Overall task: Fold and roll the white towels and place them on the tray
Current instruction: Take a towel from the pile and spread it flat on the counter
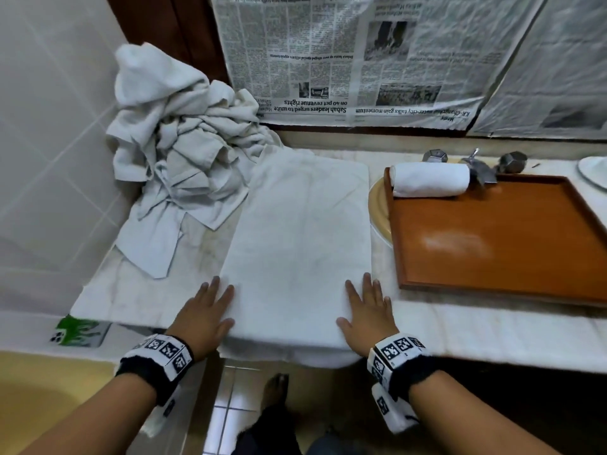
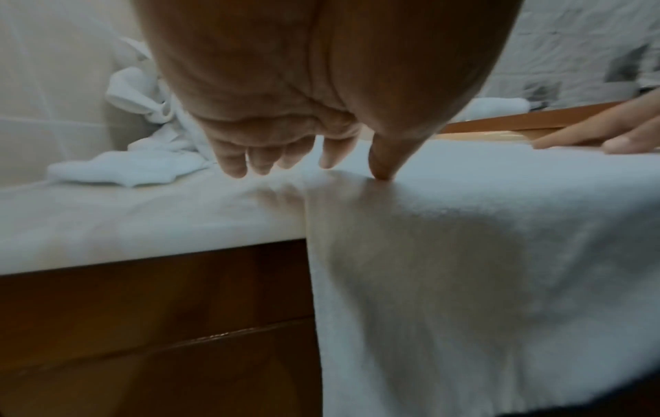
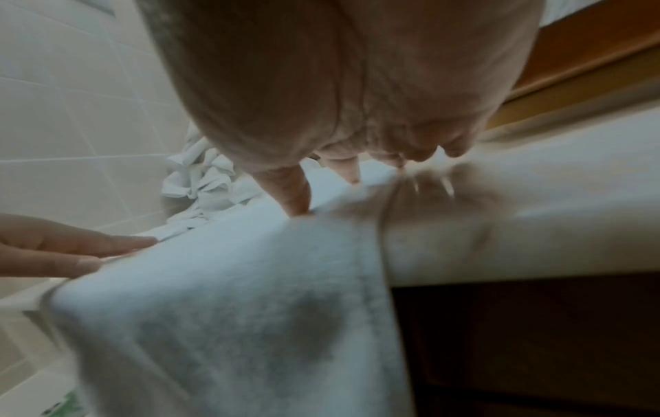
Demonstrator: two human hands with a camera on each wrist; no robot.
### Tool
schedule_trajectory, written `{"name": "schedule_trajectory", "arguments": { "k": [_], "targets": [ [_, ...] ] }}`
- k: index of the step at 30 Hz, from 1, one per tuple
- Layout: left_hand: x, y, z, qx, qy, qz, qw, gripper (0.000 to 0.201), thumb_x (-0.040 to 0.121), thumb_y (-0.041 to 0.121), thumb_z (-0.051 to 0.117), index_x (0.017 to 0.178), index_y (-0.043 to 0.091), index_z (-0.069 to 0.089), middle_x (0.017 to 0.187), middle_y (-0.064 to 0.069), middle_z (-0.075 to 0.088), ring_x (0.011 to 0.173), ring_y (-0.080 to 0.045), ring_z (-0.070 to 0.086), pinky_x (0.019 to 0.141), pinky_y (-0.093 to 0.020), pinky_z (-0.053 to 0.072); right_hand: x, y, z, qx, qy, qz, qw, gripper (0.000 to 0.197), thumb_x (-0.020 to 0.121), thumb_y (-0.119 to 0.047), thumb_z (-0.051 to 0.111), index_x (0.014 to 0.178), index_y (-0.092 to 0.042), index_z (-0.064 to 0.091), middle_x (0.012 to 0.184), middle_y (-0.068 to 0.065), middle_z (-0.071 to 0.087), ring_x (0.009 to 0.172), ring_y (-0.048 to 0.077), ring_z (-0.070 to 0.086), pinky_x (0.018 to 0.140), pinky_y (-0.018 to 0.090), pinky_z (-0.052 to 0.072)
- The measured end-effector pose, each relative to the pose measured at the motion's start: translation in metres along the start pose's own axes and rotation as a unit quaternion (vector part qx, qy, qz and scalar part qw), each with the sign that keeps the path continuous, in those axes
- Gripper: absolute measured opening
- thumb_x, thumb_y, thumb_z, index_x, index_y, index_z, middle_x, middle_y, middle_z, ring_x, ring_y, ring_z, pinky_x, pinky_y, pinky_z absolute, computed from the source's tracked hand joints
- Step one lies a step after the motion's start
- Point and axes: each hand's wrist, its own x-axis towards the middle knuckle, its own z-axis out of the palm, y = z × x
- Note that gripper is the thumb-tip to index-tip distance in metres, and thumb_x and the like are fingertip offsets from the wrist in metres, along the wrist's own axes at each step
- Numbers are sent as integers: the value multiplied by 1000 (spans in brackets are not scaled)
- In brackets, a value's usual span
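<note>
A folded white towel [image 1: 299,238] was laid flat as a long rectangle on the pale surface [image 1: 108,297], its near end draped over the front edge and its far end reaching toward the back edge. The left hand [image 1: 202,315] was rested flat at the towel's near left edge, its fingers [image 1: 213,290] straight and slightly spread, nothing being gripped; in the left wrist view the thumb tip was seen pressed onto the cloth just at the front edge, with the other fingertips over the bare surface beside the towel. The right hand [image 1: 368,311] was laid flat on the towel's near right edge, fingers [image 1: 369,285] straight and a little apart, with nothing clamped. In the right wrist view, which was blurred, the thumb was seen touching the cloth at the edge.

To the right of the towel a brown wooden tray [image 1: 492,238] was set on the surface, near but apart from the towel. One rolled white towel [image 1: 430,179] was lying in the tray's far left corner, along its back rim. A heap of crumpled white towels [image 1: 177,149] was piled in the surface's far left corner against the tiled wall [image 1: 49,126]. Sheets of newspaper [image 1: 345,57] were hung along the back wall.
</note>
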Motion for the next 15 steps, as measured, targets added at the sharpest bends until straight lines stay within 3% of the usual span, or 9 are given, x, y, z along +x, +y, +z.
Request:
{"name": "schedule_trajectory", "arguments": {
  "k": [3, 7, 11, 15],
  "targets": [
    [-8, 9, 7, -5, -24, 75, 997, 81, 86, 62, 21, 156, 21, 16, 162, -9, -4, 150, -33, 10, 117, -46, 24, -15, -20, 7, -3, -34, -72, 997, 77, 99, -42, 43, 157, -30, -5, 158, 7, -32, 148, 27, -24, 121, 45, -6],
    [-5, 14, 19, 48, -46, 63, 996, 73, 101, 51, 30, 153, 27, -16, 155, -1, -33, 150, -25, -15, 119, -48, 8, -21, -12, 21, -5, -57, -93, 994, 73, 100, -48, 41, 156, -39, -6, 157, -2, -33, 149, 23, -23, 120, 47, -8],
    [-4, 6, 14, 59, -76, 43, 995, 73, 101, 56, 25, 151, 32, -22, 154, 2, -38, 148, -21, -21, 119, -50, 3, -33, 7, 31, 18, -16, 34, 999, 71, 100, -60, 28, 153, -42, -15, 152, -5, -40, 148, 24, -25, 120, 50, -9],
    [-7, -3, 15, 49, -79, 58, 994, 73, 100, 58, 23, 152, 32, -21, 152, 2, -40, 148, -23, -23, 119, -51, 0, -43, -19, 36, 28, 17, 146, 989, 75, 100, -59, 28, 154, -34, -16, 156, 6, -36, 147, 29, -26, 118, 53, -10]
  ]
}}
